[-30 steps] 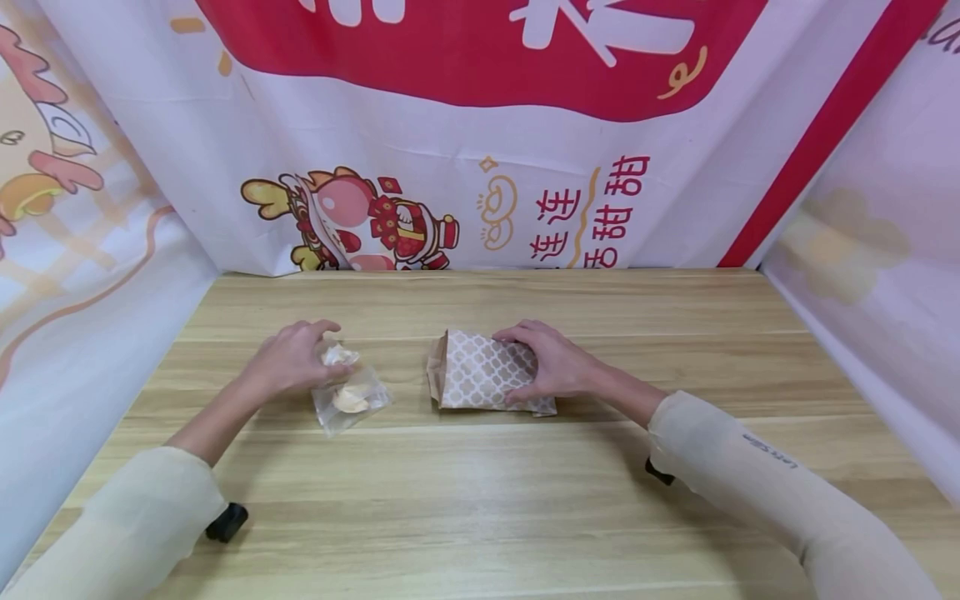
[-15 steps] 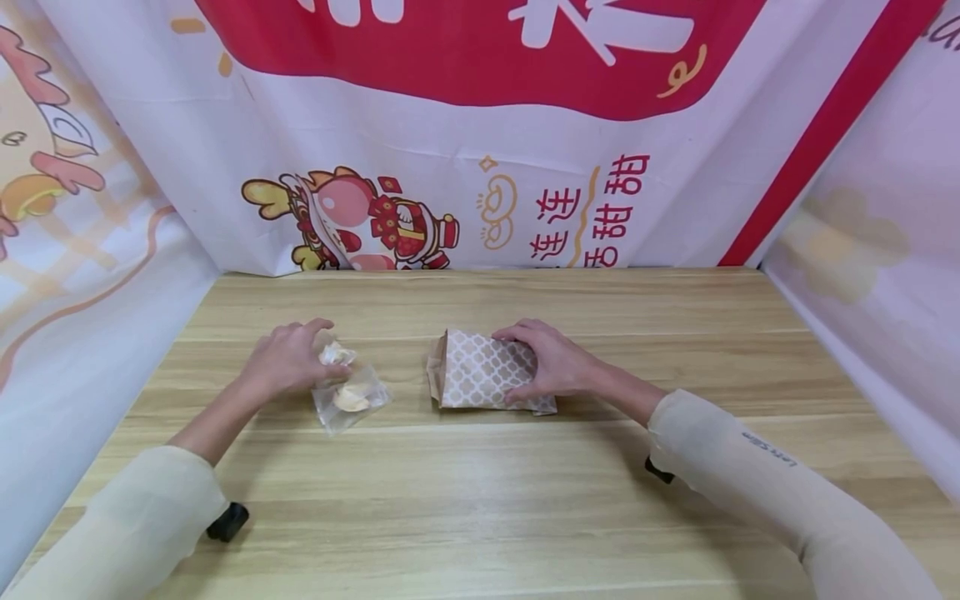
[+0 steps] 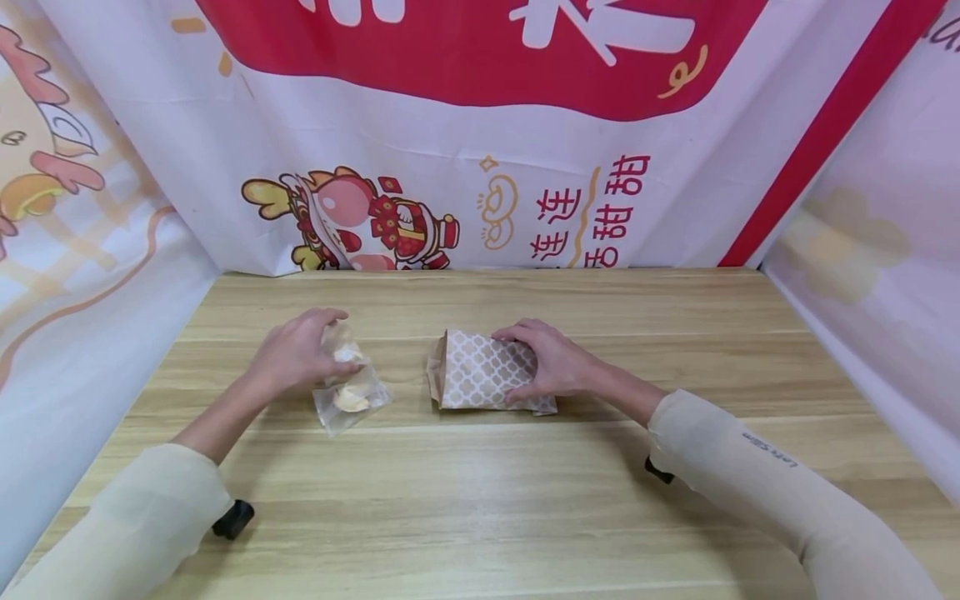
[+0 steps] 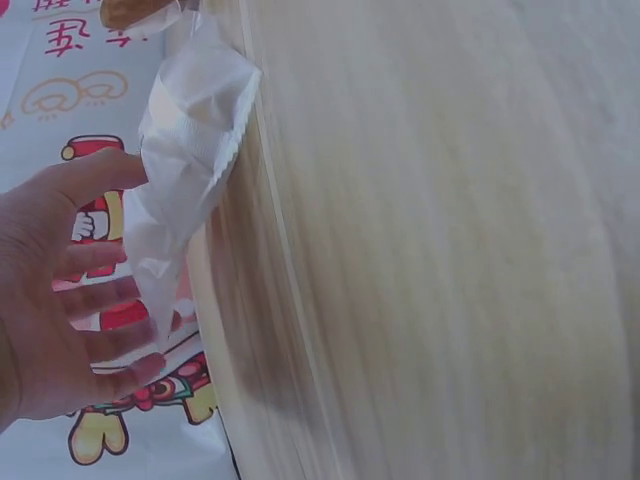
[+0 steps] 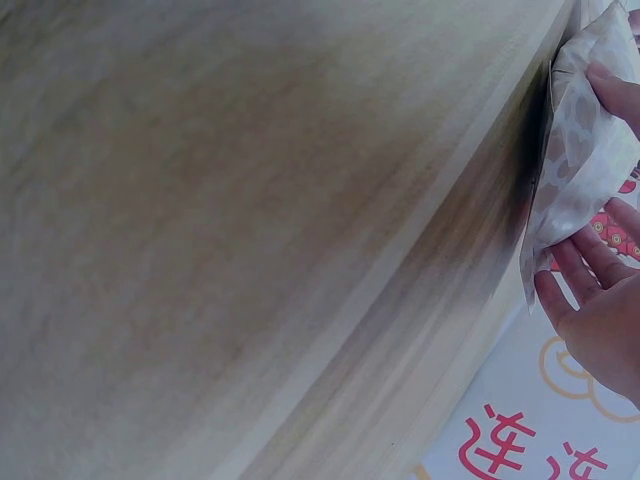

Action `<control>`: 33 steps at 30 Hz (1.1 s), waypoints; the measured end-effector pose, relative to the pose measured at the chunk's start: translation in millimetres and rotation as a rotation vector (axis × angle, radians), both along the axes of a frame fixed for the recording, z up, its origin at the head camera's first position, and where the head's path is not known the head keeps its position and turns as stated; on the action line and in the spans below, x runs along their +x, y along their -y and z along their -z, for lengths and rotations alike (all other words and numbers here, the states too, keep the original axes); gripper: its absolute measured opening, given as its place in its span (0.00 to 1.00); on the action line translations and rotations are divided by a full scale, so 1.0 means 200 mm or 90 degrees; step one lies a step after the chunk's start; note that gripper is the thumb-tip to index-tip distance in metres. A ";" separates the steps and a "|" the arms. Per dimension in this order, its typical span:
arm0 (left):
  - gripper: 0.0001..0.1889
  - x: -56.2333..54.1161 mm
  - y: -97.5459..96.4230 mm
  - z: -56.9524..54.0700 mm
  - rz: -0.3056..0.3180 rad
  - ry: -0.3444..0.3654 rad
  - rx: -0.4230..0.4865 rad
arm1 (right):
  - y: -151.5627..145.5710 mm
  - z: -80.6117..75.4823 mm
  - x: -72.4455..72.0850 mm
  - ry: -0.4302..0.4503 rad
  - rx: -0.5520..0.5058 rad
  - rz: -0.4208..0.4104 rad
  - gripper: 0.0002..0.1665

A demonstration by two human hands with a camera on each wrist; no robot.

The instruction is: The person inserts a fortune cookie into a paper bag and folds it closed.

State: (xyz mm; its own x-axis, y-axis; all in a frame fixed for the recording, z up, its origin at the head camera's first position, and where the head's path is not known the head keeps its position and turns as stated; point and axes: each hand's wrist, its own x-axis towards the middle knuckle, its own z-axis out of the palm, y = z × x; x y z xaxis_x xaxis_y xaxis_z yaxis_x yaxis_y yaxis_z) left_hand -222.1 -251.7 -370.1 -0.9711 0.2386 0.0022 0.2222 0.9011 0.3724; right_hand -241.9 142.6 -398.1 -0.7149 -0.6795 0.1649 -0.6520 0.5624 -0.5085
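My left hand (image 3: 296,350) holds a small crinkled packet (image 3: 345,343) between thumb and fingers; in the left wrist view this packet (image 4: 190,130) looks whitish and see-through, with a serrated edge. Just in front of it, a clear plastic packet (image 3: 352,402) with a pale tan piece inside lies on the table, partly overlapped in the head view. My right hand (image 3: 557,360) grips a brown paper bag (image 3: 480,371) with a white lattice print, thumb on the near side and fingers on the far side. The bag lies flat with its folded open end facing left.
The wood-grain table (image 3: 480,500) reaches back to a printed cloth (image 3: 420,133) hanging behind it. White printed cloths also stand along the left and right edges. A black strap piece (image 3: 234,519) sits at the left wrist.
My left hand has shifted slightly right and away, and the small packet has moved with it. The right hand and paper bag stay in place.
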 end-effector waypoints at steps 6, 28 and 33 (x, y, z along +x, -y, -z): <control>0.42 0.00 -0.05 0.00 0.028 -0.028 0.020 | 0.00 0.00 0.00 -0.001 -0.002 -0.001 0.56; 0.31 0.00 -0.19 -0.02 0.093 0.025 0.177 | 0.00 0.00 0.00 0.000 0.001 0.000 0.56; 0.31 0.01 -0.21 -0.04 0.067 0.079 0.215 | 0.00 0.00 0.00 0.001 0.000 -0.001 0.56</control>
State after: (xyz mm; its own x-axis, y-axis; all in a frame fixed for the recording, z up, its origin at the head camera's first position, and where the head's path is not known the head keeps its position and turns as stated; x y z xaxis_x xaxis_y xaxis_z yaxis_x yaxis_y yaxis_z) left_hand -220.7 -209.2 -362.5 -0.9392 0.3429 -0.0180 0.2419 0.6979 0.6741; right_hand -242.6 142.0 -398.4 -0.7137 -0.6811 0.1638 -0.6523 0.5609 -0.5098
